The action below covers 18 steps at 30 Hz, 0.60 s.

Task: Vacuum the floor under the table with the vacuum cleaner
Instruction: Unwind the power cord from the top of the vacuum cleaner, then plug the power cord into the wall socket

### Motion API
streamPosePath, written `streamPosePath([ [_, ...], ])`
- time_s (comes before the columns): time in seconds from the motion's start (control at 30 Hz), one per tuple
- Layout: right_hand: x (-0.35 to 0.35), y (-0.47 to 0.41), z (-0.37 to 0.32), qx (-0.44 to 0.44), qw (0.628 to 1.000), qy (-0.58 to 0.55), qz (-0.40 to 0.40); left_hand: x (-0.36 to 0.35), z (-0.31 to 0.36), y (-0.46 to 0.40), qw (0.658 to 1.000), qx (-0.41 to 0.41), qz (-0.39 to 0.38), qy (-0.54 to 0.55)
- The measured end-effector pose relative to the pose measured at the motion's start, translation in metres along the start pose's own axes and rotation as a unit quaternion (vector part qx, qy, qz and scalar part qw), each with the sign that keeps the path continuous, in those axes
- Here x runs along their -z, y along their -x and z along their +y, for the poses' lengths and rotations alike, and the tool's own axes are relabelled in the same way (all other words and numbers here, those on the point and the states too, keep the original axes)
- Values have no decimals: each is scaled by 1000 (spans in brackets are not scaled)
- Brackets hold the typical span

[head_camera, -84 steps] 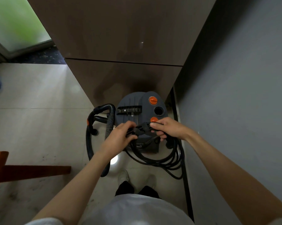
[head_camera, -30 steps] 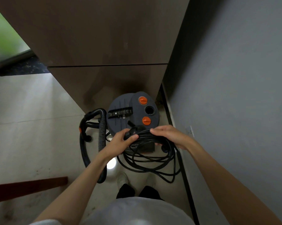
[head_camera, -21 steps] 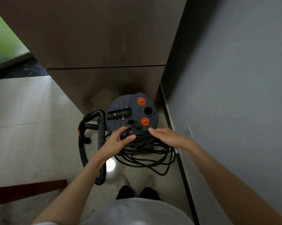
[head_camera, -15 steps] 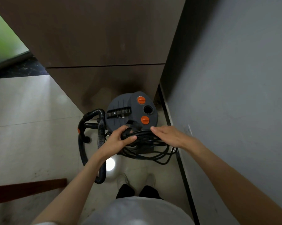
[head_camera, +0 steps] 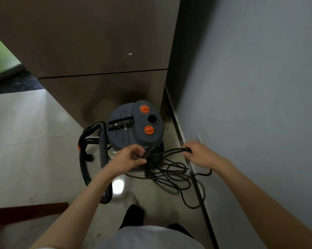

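Over on the left there's a dark wooden bar (head_camera: 28, 212) low near the pale tile floor (head_camera: 26, 141), and a brown cabinet (head_camera: 97, 51) rising behind. The black hose (head_camera: 102, 141) loops down the left side of the vacuum cleaner (head_camera: 135, 126), a grey drum with two orange knobs that sits on the floor tucked in the corner between the cabinet and the grey wall (head_camera: 259, 87). The person's left hand (head_camera: 129, 159) has its fingers curled, pinching a bunch of black cord (head_camera: 167, 174) right at the front of the vacuum. Their right hand (head_camera: 196, 154) grips a few strands pulled out sideways toward the wall, and the rest of the cord hangs in loose loops onto the floor.
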State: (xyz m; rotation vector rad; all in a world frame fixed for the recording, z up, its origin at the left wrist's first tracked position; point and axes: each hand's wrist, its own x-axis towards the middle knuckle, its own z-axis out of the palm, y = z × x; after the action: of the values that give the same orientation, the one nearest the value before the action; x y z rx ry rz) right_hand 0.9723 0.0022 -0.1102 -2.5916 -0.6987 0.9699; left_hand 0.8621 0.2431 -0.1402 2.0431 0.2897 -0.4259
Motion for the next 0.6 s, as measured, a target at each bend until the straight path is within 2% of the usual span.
streamPosePath([
  [0.07, 2, 8, 15, 0, 999, 33, 13, -21, 9, 4, 999, 11, 0, -32],
  [0.23, 9, 38, 46, 43, 998, 43, 8, -86, 47, 13, 996, -16, 69, -49],
  [0.47, 32, 87, 51, 121, 978, -145, 90, -143, 110, 25, 993, -92, 69, -39],
  [0.53, 45, 94, 51, 151, 974, -124, 115, -147, 125, 28, 990, -113, 81, -14],
  [0.6, 53, 96, 57, 174, 972, -36, 156, -144, 134, 32, 985, -131, 112, 14],
])
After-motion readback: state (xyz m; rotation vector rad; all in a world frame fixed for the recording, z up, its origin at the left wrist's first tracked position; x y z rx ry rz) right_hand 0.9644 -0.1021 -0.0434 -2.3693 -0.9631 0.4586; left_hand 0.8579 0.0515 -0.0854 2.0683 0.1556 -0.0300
